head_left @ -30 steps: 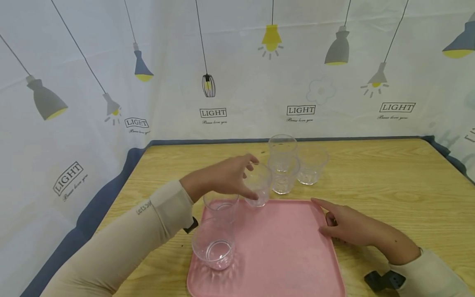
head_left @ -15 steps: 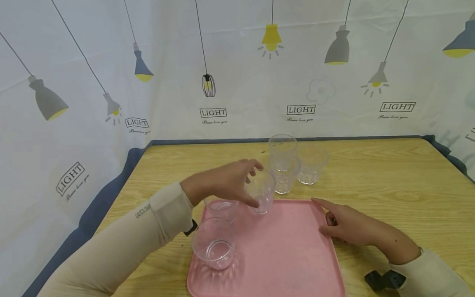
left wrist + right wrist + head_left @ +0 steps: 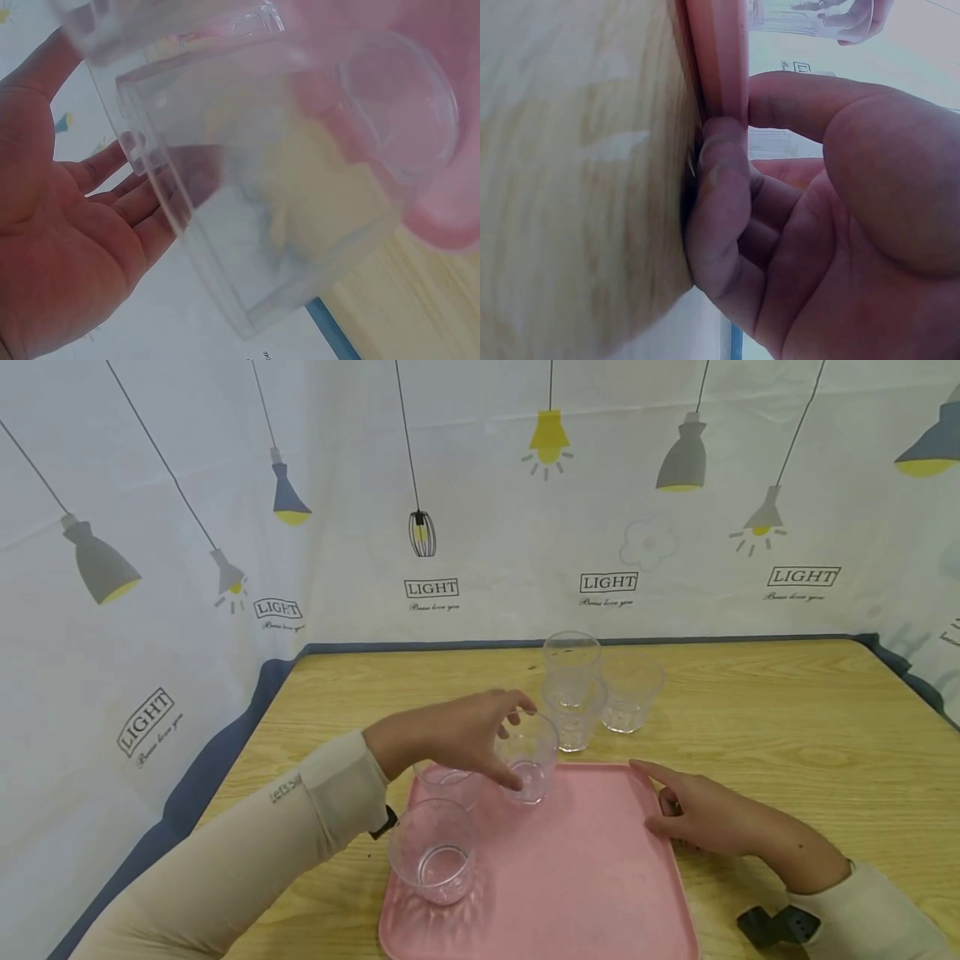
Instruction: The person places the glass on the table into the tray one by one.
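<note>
My left hand (image 3: 465,735) grips a clear cup (image 3: 529,777) by its side, fingers behind and thumb in front, at the back edge of the pink tray (image 3: 585,868). Two more clear cups, a front one (image 3: 431,852) and one behind it (image 3: 450,789), stand upright on the tray's left side; the left forearm passes over the rear one. In the left wrist view, a clear cup (image 3: 292,195) fills the foreground and partly covers the fingers. My right hand (image 3: 720,814) pinches the tray's right rim, thumb above and curled fingers underneath, as the right wrist view shows.
Beyond the tray, three clear cups stand close together on the wooden table (image 3: 787,710): a rear one (image 3: 572,652), a nearer one (image 3: 573,727) and a right one (image 3: 632,693). A white cloth (image 3: 495,527) with printed lamps hangs behind the table.
My left hand has brought its cup a little toward me and to the right, away from the far cups and over the tray's back edge. The right hand and tray have stayed put.
</note>
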`<action>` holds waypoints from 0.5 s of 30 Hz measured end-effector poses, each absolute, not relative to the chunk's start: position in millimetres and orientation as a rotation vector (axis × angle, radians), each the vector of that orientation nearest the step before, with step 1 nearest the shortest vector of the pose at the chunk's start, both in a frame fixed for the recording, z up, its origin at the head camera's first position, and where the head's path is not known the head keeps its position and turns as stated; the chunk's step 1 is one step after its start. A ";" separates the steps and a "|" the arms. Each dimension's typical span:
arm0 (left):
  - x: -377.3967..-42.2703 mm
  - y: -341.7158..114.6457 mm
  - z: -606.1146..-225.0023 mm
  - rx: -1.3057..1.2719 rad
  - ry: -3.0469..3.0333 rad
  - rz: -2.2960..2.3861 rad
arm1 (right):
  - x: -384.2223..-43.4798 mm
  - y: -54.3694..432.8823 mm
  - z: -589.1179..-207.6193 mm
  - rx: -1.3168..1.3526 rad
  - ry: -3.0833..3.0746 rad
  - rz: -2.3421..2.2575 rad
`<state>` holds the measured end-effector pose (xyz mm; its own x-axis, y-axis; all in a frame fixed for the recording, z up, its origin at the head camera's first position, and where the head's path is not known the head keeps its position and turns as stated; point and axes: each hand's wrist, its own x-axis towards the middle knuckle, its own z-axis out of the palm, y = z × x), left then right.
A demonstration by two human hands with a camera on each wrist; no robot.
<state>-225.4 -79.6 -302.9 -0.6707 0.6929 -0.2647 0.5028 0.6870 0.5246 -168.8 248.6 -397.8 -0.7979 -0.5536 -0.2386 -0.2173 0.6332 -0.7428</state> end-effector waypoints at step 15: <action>-220.8 -80.6 -304.2 0.951 2.432 0.522 | -170.5 250.0 -400.9 -0.611 2.410 -0.999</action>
<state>-220.8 -80.6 -304.2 -0.6468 0.7059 -0.2887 0.5251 0.6868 0.5026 -170.5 250.0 -400.9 -0.7967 -0.5547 -0.2400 -0.2221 0.6379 -0.7374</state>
